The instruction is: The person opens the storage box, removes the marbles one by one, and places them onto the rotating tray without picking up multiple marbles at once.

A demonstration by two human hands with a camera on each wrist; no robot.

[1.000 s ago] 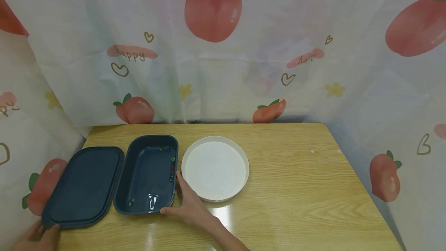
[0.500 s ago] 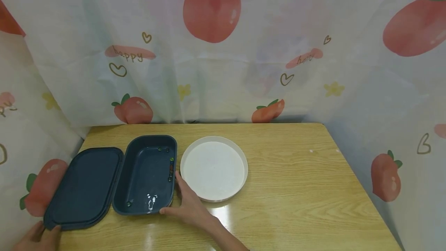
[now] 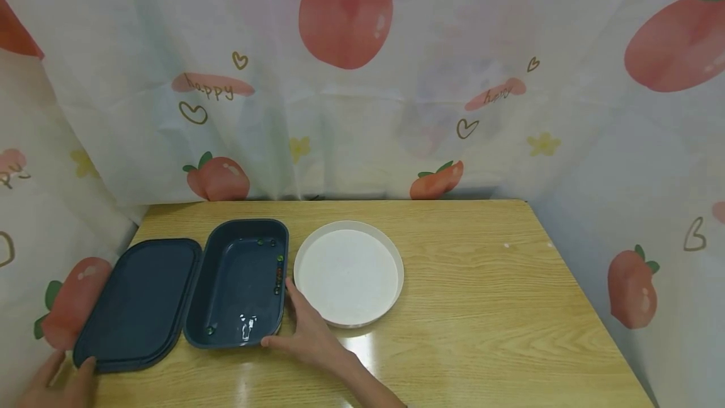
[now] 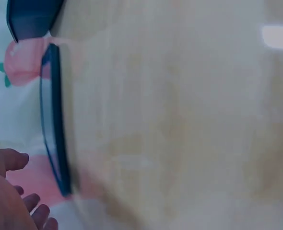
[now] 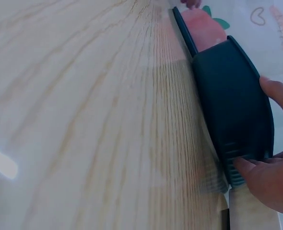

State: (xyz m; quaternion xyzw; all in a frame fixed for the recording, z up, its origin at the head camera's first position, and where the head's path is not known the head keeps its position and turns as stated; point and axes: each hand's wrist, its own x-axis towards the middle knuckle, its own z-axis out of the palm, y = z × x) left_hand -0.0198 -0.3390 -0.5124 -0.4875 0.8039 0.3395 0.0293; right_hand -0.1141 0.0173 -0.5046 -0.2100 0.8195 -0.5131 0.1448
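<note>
In the head view a deep dark blue container (image 3: 243, 294) stands on the left half of the table. Inside it, several small glass marbles (image 3: 280, 272) line its right wall, with others near the far edge and the near left corner. My right hand (image 3: 314, 335) holds its near right corner, thumb at the front and fingers along the right side. Left of it lies a flat dark blue lid (image 3: 138, 301). My left hand (image 3: 59, 386) is at the lid's near left corner; in the left wrist view its spread fingers look apart from the lid (image 4: 60, 120).
A round white shallow tray (image 3: 348, 276) stands close to the container's right side. The wooden table (image 3: 481, 294) reaches on to the right. A fruit-printed curtain (image 3: 362, 118) hangs behind and at both sides.
My left hand's fingers have spread and shifted slightly off the lid's corner. My right hand, the container and the marbles stay as they were.
</note>
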